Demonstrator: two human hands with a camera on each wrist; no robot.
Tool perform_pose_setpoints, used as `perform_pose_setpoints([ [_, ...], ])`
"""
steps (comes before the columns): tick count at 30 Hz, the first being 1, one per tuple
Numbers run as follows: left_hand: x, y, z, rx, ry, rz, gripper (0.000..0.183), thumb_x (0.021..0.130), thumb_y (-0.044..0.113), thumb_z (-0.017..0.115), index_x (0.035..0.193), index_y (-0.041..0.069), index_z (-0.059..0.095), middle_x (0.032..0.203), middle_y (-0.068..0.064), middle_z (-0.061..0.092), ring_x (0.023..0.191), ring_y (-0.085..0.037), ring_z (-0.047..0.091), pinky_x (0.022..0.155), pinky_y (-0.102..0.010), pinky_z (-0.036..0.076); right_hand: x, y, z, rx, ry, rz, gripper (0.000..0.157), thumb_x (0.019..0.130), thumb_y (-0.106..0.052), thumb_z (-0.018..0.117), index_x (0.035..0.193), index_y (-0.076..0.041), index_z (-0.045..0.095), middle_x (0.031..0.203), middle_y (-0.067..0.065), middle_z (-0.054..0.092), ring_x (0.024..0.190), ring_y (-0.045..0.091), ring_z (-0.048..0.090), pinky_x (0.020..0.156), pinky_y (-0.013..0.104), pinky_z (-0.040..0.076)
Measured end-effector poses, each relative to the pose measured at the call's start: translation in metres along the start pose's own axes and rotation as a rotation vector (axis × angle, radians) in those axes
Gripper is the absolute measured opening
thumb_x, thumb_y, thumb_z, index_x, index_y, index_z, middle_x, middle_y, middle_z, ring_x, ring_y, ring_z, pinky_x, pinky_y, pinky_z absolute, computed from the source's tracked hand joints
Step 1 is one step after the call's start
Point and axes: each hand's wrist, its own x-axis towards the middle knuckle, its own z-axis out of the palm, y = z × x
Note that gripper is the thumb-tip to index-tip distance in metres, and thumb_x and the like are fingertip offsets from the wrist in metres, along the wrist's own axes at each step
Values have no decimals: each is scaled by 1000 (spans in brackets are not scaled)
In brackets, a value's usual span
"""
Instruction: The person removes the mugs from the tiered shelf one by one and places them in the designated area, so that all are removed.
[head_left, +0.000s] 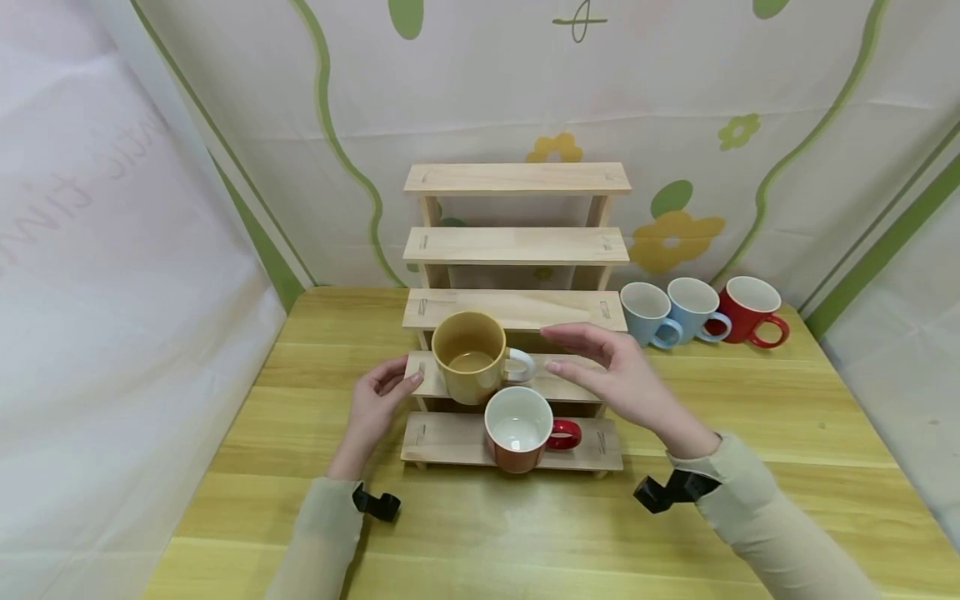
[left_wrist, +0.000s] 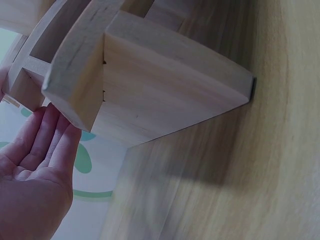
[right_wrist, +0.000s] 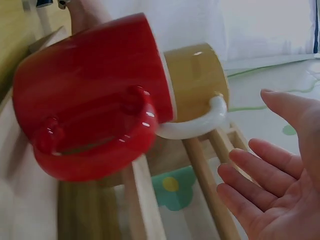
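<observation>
the left hand (head_left: pixel 377 400) pinches the wooden rack (head_left: pixel 517 244) at its left edge; the right hand (head_left: pixel 626 377), fingers spread, hovers beside the yellow mug (head_left: pixel 471 367), 1 step above a red mug (head_left: pixel 517 432).

The rack's (head_left: pixel 517 244) three upper boards offer free room above. On the second-lowest board the yellow mug (head_left: pixel 472 385) stands in the way — a gap separates its handle from the right hand (head_left: pixel 615 372). A red mug (head_left: pixel 517 458) obstructs the lowest board's middle; the left hand (head_left: pixel 378 400) blocks the rack's left edge — open table (head_left: pixel 487 533) lies in front.
</observation>
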Motion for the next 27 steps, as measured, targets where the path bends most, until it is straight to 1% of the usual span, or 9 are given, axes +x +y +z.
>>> perform_pose_setpoints([
  [2, 0, 0, 0, -4, 1, -1, 41, 95, 8, 74, 131, -6, 62, 129, -19, 62, 113, -21, 63, 95, -26, 53, 0, 3, 4, 11, -14, 6, 41, 95, -20, 77, 133, -10, 66, 132, 4, 66, 125, 23, 59, 105, 46, 47],
  [6, -1, 1, 0, -7, -1, -2, 41, 95, 9, 74, 131, -7, 61, 129, -19, 62, 113, -20, 63, 95, -25, 53, 3, 10, 12, 28, -40, 21, 43, 95, -22, 77, 133, -6, 66, 133, 11, 65, 124, 22, 59, 106, 40, 47],
  [8, -1, 1, 0, -4, -4, -1, 41, 95, 10, 74, 131, -6, 61, 129, -19, 62, 113, -20, 63, 95, -25, 53, 4, 13, 16, 40, -43, 29, 44, 94, -22, 78, 132, -5, 66, 131, 11, 65, 123, 22, 61, 106, 37, 47],
  [14, 0, 0, 0, -8, -3, 3, 41, 94, 8, 75, 131, -6, 62, 129, -20, 62, 116, -27, 61, 95, -27, 53, 9, 16, 25, 96, -35, 65, 42, 93, -19, 79, 130, -4, 67, 126, 8, 68, 114, 22, 66, 98, 33, 52],
  [18, 0, 0, 0, -7, 2, -2, 42, 94, 8, 75, 131, -7, 62, 130, -20, 61, 119, -31, 59, 96, -26, 52, 13, 16, 30, 92, -36, 90, 41, 93, -20, 78, 130, -6, 67, 125, 6, 68, 112, 21, 67, 95, 30, 54],
  [20, 0, 0, 0, -6, 4, -3, 42, 94, 8, 75, 131, -7, 62, 130, -20, 61, 119, -33, 59, 96, -26, 52, 15, 17, 32, 77, -33, 95, 39, 93, -22, 78, 128, -8, 69, 122, 5, 70, 110, 20, 67, 93, 30, 55],
  [24, 0, 0, 0, -4, 6, -4, 41, 94, 8, 76, 130, -6, 62, 129, -19, 62, 120, -35, 58, 96, -26, 52, 16, 17, 35, 61, -25, 105, 32, 93, -22, 78, 122, -8, 72, 111, 4, 73, 101, 20, 70, 86, 32, 58],
  [27, 0, 1, 1, 1, 5, -8, 41, 95, 9, 75, 131, -6, 62, 130, -19, 62, 121, -35, 58, 96, -25, 52, 17, 15, 38, 69, -29, 111, 29, 93, -22, 78, 117, -8, 73, 104, 3, 75, 96, 20, 72, 82, 33, 60],
])
